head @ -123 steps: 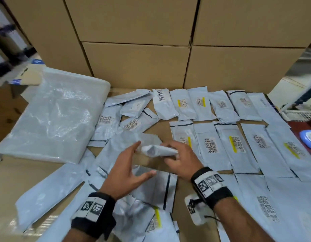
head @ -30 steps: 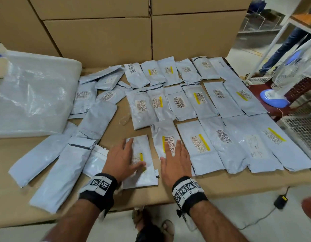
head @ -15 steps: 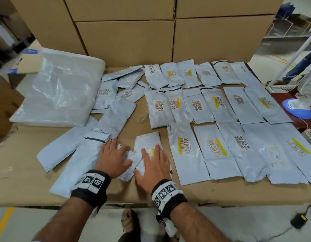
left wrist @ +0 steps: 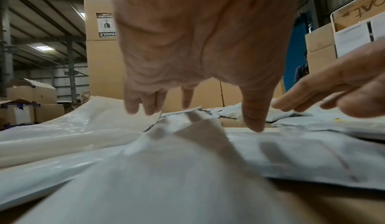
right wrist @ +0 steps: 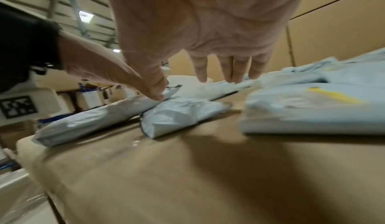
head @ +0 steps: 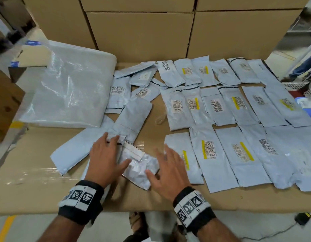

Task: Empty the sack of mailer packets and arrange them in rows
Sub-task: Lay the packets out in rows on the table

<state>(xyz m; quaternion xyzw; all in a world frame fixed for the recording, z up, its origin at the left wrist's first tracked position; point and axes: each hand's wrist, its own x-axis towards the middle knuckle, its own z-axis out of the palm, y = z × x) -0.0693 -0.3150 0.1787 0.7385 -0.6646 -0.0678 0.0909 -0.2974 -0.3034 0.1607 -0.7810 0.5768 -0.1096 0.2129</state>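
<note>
Pale blue mailer packets (head: 226, 105) lie in three rows on the right of the cardboard tabletop (head: 147, 198). The leftmost front-row packet (head: 179, 145) (right wrist: 312, 110) carries a yellow stripe, and my open right hand (head: 160, 161) (right wrist: 193, 85) lies partly over it. A crumpled packet (head: 140, 166) (right wrist: 181, 113) sits between both thumbs. My left hand (head: 114, 151) (left wrist: 200, 110), fingers spread, rests on loose packets (head: 133, 117) piled at the left. The flattened clear sack (head: 69, 88) (left wrist: 68, 125) lies at the far left.
Stacked cardboard boxes (head: 140, 34) wall off the back of the table. More unsorted packets (head: 119, 89) sit beside the sack. A scrap of clear plastic (head: 160, 118) lies mid-table. The table's front edge is just under my wrists; a blue-based fan (head: 306, 103) stands off the right side.
The yellow-striped packet both hands held flat has slid right to the left end of the front row. The crumpled packet now shows between my hands, and my left hand has reached further onto the left pile.
</note>
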